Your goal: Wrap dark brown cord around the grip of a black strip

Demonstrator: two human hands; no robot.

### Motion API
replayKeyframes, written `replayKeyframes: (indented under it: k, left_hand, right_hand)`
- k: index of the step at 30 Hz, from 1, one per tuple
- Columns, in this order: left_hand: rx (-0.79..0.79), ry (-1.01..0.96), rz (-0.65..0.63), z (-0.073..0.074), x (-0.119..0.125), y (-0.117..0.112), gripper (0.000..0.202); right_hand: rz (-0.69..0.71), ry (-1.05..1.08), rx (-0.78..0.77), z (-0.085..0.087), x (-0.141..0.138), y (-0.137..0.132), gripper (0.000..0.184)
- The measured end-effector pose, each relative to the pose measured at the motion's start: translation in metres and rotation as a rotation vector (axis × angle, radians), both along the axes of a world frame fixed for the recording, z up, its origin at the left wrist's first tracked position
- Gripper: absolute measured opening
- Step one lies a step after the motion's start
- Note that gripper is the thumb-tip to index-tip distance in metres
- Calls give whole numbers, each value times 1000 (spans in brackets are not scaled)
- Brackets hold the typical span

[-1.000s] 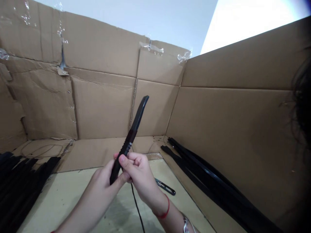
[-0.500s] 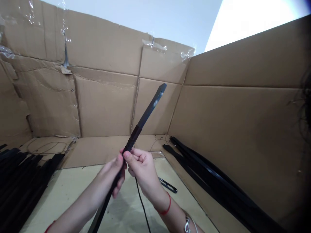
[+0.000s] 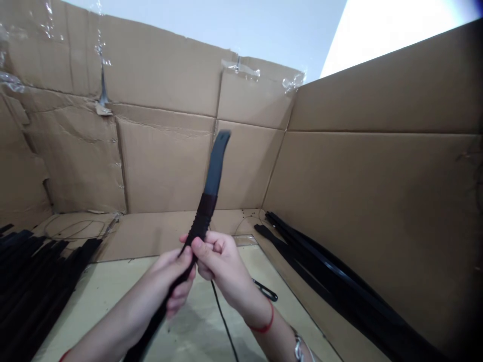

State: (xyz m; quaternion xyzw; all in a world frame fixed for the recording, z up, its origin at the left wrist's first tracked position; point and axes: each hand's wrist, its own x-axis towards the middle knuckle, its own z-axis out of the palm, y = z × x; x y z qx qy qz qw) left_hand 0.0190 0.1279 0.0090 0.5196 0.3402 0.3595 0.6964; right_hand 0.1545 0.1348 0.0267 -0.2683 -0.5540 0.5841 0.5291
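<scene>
Between my hands is a long flat dark strip (image 3: 216, 168) with a black fabric sleeve (image 3: 204, 213) bunched up around it. Its bare upper end points up and leans slightly right, with a small hole near the tip. My left hand (image 3: 169, 271) is wrapped round the sleeved part, thumb on top. Pinching the sleeve just beside it is my right hand (image 3: 219, 261), with the fingers partly behind the strip. Below the right hand hangs a thin black cord (image 3: 222, 311); its upper end is hidden. The sleeved strip runs down past my left forearm out of view.
Black strips (image 3: 49, 281) lie piled at the left. More long black strips (image 3: 332, 276) lie along the right cardboard wall (image 3: 377, 191). A small black slotted tool (image 3: 268, 292) rests on the pale board (image 3: 124, 281), partly behind my right wrist. Cardboard (image 3: 162, 166) stands behind.
The strip has swung left to stand more upright, and its broad face has turned towards me. My hands keep nearly the same place and grip.
</scene>
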Motion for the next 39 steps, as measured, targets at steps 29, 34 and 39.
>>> replayKeyframes:
  k: [29,34,39]
  left_hand:
    - [-95,-135,-65,2,0,1,49]
    - [48,-33,63,0,4,-1,58]
    - [49,103,117,4,5,-4,57]
  right_hand:
    - [27,3,-15,0,6,3,38]
    - [-232,-38,99,6,4,-2,35]
    - [-23,-55,13,2,1,-2,39]
